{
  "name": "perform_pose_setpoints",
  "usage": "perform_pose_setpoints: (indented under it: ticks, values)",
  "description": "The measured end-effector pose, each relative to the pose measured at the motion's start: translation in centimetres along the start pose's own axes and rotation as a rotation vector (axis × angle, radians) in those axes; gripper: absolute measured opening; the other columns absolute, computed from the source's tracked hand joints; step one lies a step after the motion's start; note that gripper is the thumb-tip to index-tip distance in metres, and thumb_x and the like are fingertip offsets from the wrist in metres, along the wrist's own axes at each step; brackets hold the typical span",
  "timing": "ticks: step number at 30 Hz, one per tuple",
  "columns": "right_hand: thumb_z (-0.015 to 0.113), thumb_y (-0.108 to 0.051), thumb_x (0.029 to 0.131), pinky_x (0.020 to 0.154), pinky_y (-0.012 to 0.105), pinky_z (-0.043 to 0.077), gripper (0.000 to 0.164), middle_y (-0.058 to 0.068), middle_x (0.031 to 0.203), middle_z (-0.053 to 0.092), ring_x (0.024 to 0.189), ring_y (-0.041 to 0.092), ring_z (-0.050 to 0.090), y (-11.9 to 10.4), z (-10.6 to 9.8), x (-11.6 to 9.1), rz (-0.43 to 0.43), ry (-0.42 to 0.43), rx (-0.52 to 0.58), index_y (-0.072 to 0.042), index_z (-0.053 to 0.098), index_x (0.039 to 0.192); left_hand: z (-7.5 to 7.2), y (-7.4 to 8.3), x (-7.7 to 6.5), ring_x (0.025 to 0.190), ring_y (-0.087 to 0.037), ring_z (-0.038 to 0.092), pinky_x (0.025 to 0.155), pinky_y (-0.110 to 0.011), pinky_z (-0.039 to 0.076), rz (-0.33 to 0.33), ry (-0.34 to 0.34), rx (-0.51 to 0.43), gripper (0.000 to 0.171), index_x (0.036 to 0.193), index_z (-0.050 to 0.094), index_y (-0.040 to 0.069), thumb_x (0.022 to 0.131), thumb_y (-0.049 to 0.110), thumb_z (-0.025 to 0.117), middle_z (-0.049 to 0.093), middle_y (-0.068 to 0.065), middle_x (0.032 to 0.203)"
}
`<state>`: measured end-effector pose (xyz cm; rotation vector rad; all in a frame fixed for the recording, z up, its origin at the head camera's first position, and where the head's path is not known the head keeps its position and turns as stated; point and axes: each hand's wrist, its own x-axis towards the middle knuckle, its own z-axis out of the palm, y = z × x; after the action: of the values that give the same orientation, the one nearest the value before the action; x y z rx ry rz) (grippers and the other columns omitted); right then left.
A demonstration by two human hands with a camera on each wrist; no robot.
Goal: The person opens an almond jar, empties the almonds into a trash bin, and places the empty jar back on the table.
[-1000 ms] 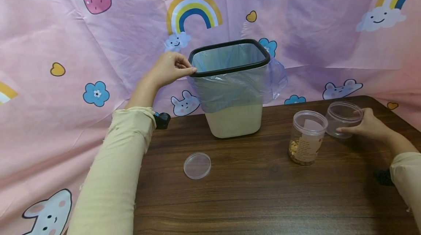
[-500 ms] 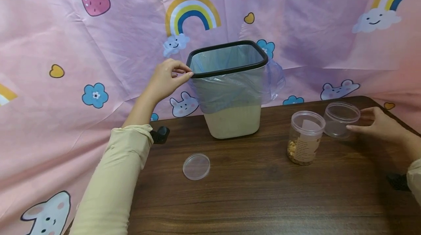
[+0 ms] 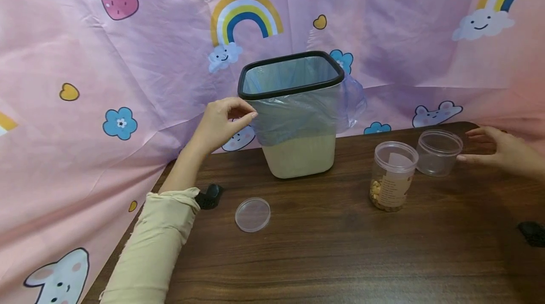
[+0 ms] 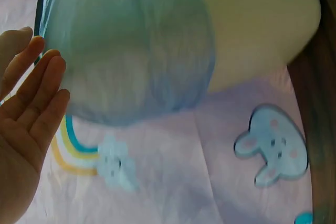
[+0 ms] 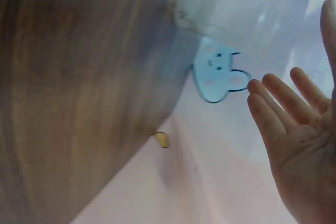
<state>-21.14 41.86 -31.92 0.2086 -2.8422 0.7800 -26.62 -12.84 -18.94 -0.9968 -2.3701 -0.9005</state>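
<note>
My left hand (image 3: 223, 122) hovers beside the left front corner of a cream trash bin (image 3: 302, 160), just below its black rim (image 3: 289, 92). Its fingers are loosely bent and hold nothing; in the left wrist view the fingers (image 4: 47, 80) overlap the bin's side. A translucent blue bag (image 3: 294, 115) lines the bin and hangs over its outside. On the right, my right hand (image 3: 506, 152) is spread with thumb and fingers apart, just off a short clear plastic jar (image 3: 438, 160). The right wrist view shows its palm (image 5: 310, 156) bare, with the jar (image 5: 231, 9) blurred beyond.
A taller clear jar (image 3: 392, 188) with a paper label and tan pieces at its bottom stands just left of the short jar. A clear round lid (image 3: 252, 215) lies on the dark wooden table (image 3: 323, 256). Behind hangs a pink cartoon-print cloth (image 3: 170, 34).
My left hand has come off the bin's rim and dropped lower. My right hand has let go of the short jar and drawn away to the right.
</note>
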Motion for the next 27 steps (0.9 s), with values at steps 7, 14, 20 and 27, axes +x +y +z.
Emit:
perform_pose_setpoints:
  ticks: [7, 14, 20, 27]
  values:
    - [0.076, -0.025, 0.076, 0.077, 0.066, 0.036, 0.073, 0.039, 0.117, 0.044, 0.104, 0.056, 0.043, -3.0, -0.4, -0.7, -0.067, 0.002, -0.043, 0.011, 0.036, 0.125, 4.7, 2.1, 0.2, 0.079, -0.010, 0.060, 0.074, -0.029, 0.049, 0.134, -0.104, -0.106, 0.006, 0.087, 0.069, 0.006, 0.084, 0.010, 0.067, 0.064, -0.001, 0.085]
    - [0.074, -0.024, 0.079, 0.080, 0.062, 0.038, 0.068, 0.033, 0.125, 0.043, 0.108, 0.053, 0.043, -5.2, 0.0, -1.2, -0.097, -0.054, 0.000, 0.003, 0.038, 0.129, 9.2, 3.9, 1.3, 0.084, -0.008, 0.058, 0.080, -0.030, 0.047, 0.167, -0.233, -0.171, 0.007, 0.090, 0.068, 0.008, 0.085, 0.013, 0.066, 0.063, 0.000, 0.089]
    - [0.074, -0.024, 0.078, 0.078, 0.051, 0.047, 0.067, 0.025, 0.126, 0.046, 0.109, 0.045, 0.047, -6.5, 1.0, -1.3, -0.163, -0.111, 0.028, -0.001, 0.040, 0.130, 12.7, 5.1, 2.6, 0.092, -0.011, 0.058, 0.086, -0.022, 0.042, 0.105, -0.358, -0.185, 0.015, 0.098, 0.067, 0.008, 0.087, 0.017, 0.065, 0.063, -0.001, 0.098]
    - [0.075, -0.022, 0.077, 0.076, 0.043, 0.049, 0.060, 0.021, 0.119, 0.054, 0.103, 0.038, 0.055, -7.1, 2.7, -1.4, -0.236, -0.138, 0.048, -0.004, 0.045, 0.126, 16.5, 6.8, 4.5, 0.102, -0.011, 0.054, 0.084, -0.017, 0.041, 0.090, -0.502, -0.137, 0.026, 0.109, 0.065, 0.009, 0.087, 0.023, 0.064, 0.061, -0.002, 0.110]
